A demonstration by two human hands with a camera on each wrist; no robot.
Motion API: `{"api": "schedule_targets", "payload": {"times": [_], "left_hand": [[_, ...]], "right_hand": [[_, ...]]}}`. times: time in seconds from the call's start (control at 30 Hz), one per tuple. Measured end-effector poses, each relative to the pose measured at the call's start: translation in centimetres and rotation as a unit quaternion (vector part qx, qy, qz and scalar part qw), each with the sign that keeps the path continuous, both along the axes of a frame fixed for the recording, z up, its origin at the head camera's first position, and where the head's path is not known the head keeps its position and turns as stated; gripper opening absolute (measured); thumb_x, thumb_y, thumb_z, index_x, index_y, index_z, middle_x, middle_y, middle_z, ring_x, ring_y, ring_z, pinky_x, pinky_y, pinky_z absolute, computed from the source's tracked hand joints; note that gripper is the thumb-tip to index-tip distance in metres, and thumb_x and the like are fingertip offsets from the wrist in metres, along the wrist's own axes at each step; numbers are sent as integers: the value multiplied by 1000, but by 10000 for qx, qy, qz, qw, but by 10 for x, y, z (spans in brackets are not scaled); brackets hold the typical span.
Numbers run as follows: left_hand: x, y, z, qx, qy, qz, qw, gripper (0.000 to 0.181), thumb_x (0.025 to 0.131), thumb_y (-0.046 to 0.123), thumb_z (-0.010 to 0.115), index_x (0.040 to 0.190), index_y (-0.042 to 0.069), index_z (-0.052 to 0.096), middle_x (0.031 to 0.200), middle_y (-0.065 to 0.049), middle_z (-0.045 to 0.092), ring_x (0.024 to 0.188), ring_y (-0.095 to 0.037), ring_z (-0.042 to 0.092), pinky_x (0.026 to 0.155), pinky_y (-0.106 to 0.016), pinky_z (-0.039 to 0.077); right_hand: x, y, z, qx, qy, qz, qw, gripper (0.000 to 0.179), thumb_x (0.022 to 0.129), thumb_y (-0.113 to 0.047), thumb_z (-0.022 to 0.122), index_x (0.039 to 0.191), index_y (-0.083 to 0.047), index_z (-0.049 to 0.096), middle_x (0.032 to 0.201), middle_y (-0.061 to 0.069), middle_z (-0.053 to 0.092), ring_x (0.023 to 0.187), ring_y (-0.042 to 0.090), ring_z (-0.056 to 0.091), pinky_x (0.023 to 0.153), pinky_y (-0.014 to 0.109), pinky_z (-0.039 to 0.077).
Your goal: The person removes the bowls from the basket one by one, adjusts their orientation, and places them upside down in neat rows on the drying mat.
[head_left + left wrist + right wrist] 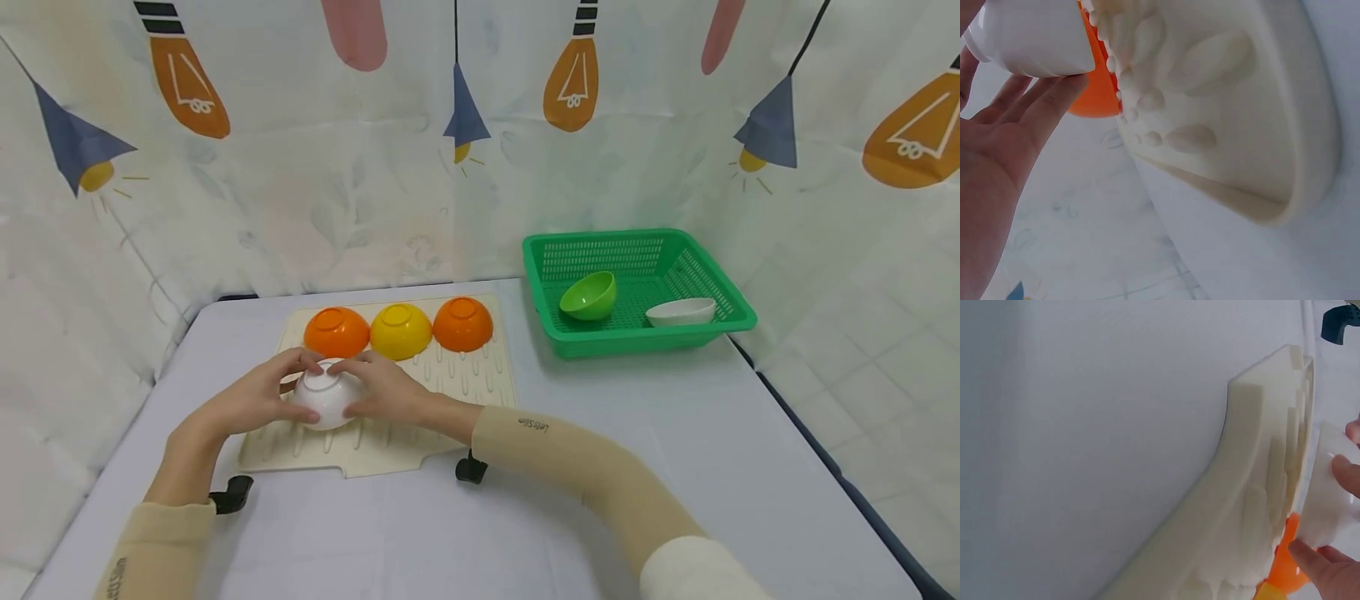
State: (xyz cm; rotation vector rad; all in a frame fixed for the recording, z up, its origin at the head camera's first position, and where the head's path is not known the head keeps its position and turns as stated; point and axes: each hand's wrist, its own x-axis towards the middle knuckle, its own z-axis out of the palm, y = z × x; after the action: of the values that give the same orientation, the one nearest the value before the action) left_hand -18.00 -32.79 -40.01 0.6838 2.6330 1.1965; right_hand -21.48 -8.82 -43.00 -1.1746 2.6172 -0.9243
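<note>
Both hands hold a white bowl, turned upside down with its foot ring up, at the left front part of a cream drain board. My left hand grips its left side, thumb in front and fingers behind. From the right, my right hand pinches the opposite side in the same way. In the left wrist view the fingers lie along the wall of the white bowl. Its rim is close to the board; whether it touches, I cannot tell. Behind it an orange bowl sits upside down.
A yellow bowl and another orange bowl continue the upside-down row along the board's back. At the back right stands a green basket holding a tilted green bowl and a white bowl. A patterned curtain hangs behind.
</note>
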Motion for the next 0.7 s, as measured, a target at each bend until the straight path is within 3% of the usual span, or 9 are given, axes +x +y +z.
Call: {"api": "schedule_targets", "payload": {"times": [0.27,0.47,0.57,0.7], "left_hand": [[1,-7,-9,-208,-337,99,9992,62,76,15,92,119,4,48,131,-17,50,136,-54,38,106,-72,33],[2,-9,-7,-160,-454,16,9988,58,79,13,90,117,4,48,134,-17,49,137,-55,36,106,-74,33],[1,-10,-4,-184,-494,92,9986,50,86,17,85,117,4,48,136,-18,50,137,-53,37,106,-73,33],[-1,-9,-1,-325,-322,529,9976,37,103,29,66,125,3,51,135,-19,54,134,-50,42,103,-72,37]], "right_hand": [[2,-8,-3,138,-366,26,9992,52,92,-15,79,140,-26,60,141,-3,55,130,10,47,103,20,42],[-2,1,-1,254,-364,291,9986,58,96,-11,73,149,-25,54,144,-3,55,131,10,47,101,19,44],[-4,9,-2,247,-388,440,9980,60,96,-15,74,151,-23,51,142,-3,57,124,8,51,93,15,46],[-5,22,0,211,-623,578,9962,57,96,-17,73,149,-20,52,139,-3,58,119,9,53,87,12,46]]}}
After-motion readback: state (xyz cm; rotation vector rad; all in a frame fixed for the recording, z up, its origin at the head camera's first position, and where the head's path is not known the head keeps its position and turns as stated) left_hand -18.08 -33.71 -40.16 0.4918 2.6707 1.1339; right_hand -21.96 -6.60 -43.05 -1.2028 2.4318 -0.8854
